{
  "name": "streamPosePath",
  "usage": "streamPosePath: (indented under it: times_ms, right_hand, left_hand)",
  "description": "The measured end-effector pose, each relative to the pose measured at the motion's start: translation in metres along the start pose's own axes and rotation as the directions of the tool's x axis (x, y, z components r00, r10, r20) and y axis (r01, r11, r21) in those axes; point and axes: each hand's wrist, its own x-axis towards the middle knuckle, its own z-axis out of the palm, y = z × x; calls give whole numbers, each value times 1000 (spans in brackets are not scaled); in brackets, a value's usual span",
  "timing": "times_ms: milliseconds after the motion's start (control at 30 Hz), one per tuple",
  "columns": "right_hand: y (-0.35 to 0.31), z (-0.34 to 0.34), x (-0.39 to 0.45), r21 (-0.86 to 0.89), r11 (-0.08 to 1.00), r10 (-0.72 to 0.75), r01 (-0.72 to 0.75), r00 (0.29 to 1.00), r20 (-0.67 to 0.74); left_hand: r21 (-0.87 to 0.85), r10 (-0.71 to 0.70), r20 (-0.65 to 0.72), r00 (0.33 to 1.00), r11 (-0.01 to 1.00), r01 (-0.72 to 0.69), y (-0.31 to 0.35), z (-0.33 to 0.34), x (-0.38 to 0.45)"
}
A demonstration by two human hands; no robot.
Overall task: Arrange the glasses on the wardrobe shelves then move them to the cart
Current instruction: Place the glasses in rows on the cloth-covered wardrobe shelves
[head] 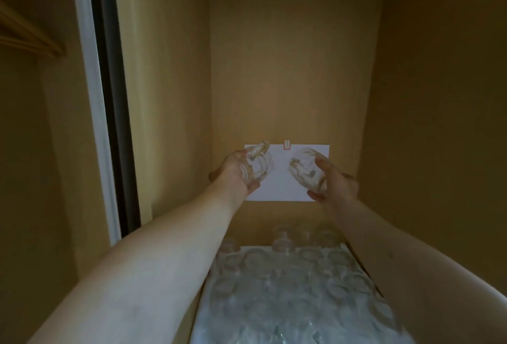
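Two glasses in hand: one per hand, both raised inside the wardrobe point(296, 69), in front of the white sheet point(282, 176) on its back wall.
Left hand point(233, 171): fingers curled round the left glass point(258, 164), gripping it; glass looks tilted, which end faces the camera is too blurred to tell.
Right hand point(336, 181): fingers wrapped round the right glass point(307, 169), gripping it, also tilted.
Gap: the two held glasses are apart, sheet visible between them.
Shelf stock: many clear glasses point(288, 283) packed in rows on the white-lined shelf point(354, 254), below and nearer the camera than both sets of fingers; the back row point(282, 236) sits just beyond the liner's far edge.
Stage (judgement): either end of arranging or start of unloading; a single view does not show which way the held pair is going.
Done (judgement): shelf looks close to full, so arranging appears mostly complete.
Left (judgement): whole transfer to the cart; cart not in view, so nothing confirmed moved.
Count: not readable, glasses overlap and blur.
Risk (judgement): tight packing below the fingers means little room to set down or lift without knocking neighbours.
Left of fingers: dark door edge point(115, 124) with white frame, well apart from the left hand.
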Motion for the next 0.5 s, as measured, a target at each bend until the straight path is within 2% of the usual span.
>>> streamPosePath:
  times_ms: [67,167,300,500]
  right_hand:
    - [2,-2,-11,171,979,88,-113,986,143]
    - [8,-5,-23,313,936,59,-163,946,318]
    - [18,-14,-41,349,928,10,-129,947,322]
    - [26,-29,-71,209,973,44,-100,966,255]
  left_hand:
    - [-76,-23,73,997,997,29,-1,-3,-11]
    - [-176,-40,197,980,981,76,-5,-10,-26]
    - [-233,-39,300,953,966,112,-14,-20,-38]
    - [-285,-44,341,939,947,148,-31,-23,-51]
